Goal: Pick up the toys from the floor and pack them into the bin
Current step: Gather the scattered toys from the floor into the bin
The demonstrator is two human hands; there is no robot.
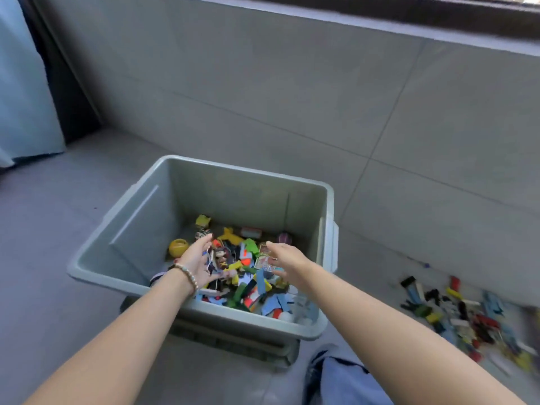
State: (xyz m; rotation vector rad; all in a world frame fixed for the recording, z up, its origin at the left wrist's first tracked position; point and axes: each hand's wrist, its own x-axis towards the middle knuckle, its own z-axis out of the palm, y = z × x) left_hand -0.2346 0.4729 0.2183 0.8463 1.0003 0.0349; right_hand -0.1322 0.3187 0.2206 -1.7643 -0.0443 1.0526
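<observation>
Grey floor tiles (87, 229) carry an open grey bin (239, 176), its bottom already covered in mixed toys (248, 290). Both hands hover just over that heap, palms turned toward each other. The left hand (198, 264) and right hand (287, 261) have straight, spread fingers and grasp nothing, which suggests a handful being let go. Next comes a reach to the loose pile (467, 317) on the floor, right of the bin

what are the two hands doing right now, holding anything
Left hand: open, fingers straight, over the mixed colourful toys in the grey plastic bin, gripping nothing.
Right hand: open, fingers straight over the same bin, gripping nothing.
</observation>
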